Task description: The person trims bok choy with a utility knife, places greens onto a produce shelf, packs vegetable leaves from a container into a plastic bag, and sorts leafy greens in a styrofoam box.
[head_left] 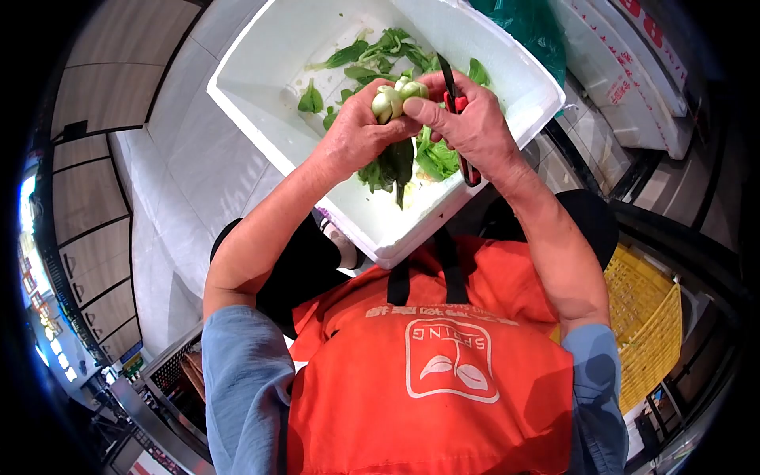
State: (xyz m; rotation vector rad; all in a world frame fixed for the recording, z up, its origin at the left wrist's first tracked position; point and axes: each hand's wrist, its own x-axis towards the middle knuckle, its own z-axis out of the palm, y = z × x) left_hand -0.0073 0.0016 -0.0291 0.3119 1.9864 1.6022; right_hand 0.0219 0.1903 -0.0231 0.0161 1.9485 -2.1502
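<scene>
My left hand (pixel 360 123) is wrapped around a bunch of greens (pixel 388 103), the fingers clamped about the stems, with the pale, rounded bases turned up and the dark leaves hanging down below my grip. My right hand (pixel 475 131) comes in from the other side, its thumb and fingertips up against the right of those bases, so that my two hands nearly meet around them. In that same right hand I have a red-and-black tool (pixel 457 103) tucked in the grip; its dark blade sticks up toward the far side, away from the stems, and its handle end shows beneath my palm. How tightly the fingers press on it I cannot tell, as they cover its middle.

I hold the bunch over a white foam box (pixel 257 75), which sits tilted in my view just beyond my lap. Loose green leaves (pixel 372 55) lie scattered inside it, most toward the far side, with more to the near right, under my hands.

I wear a red apron (pixel 356 388) with a white leaf emblem, over blue sleeves (pixel 245 380). To my right, near, stands a yellow basket (pixel 649 340); to the far right are a green plastic bag (pixel 526 32) and white boxes (pixel 617 71) with red lettering. To the left, grey floor tiles (pixel 174 178) run along wood-toned cabinets (pixel 91 206).
</scene>
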